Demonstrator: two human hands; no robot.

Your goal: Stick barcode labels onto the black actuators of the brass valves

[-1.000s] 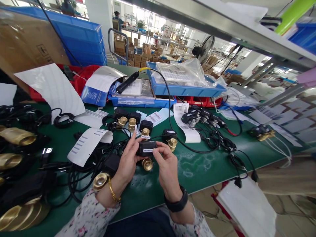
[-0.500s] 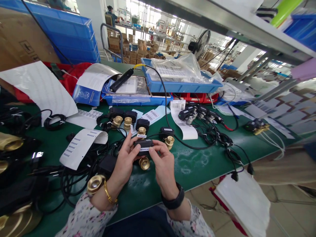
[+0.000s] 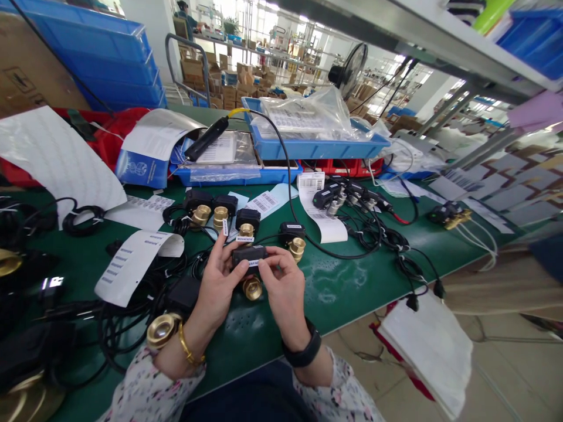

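Between my two hands is a motorized valve (image 3: pixel 249 254) with a black actuator housing and a brass body below it. My left hand (image 3: pixel 221 278) grips its left side, and label strips stick to two of those fingertips. My right hand (image 3: pixel 284 284) pinches the right side, its thumb pressed on a white printed label (image 3: pixel 253 264) on the housing's near face. Just behind, another brass valve (image 3: pixel 247 230) stands on the green bench, and a labelled one (image 3: pixel 297 249) is right of my right fingers. A further brass valve (image 3: pixel 162 329) lies by my left wrist.
A curled label sheet (image 3: pixel 127 266) lies on tangled black cables at left. Behind stand blue trays (image 3: pixel 316 149) with bagged papers, and a black-handled tool (image 3: pixel 206 139) on a cord. Small valves (image 3: pixel 336 196) with coiled cables occupy the right side. A metal shelf (image 3: pixel 396 53) hangs overhead.
The whole view has shifted, so the scene sits slightly further left and up. Both hands stay on the valve, with the right thumb still at the label and now covering more of it.
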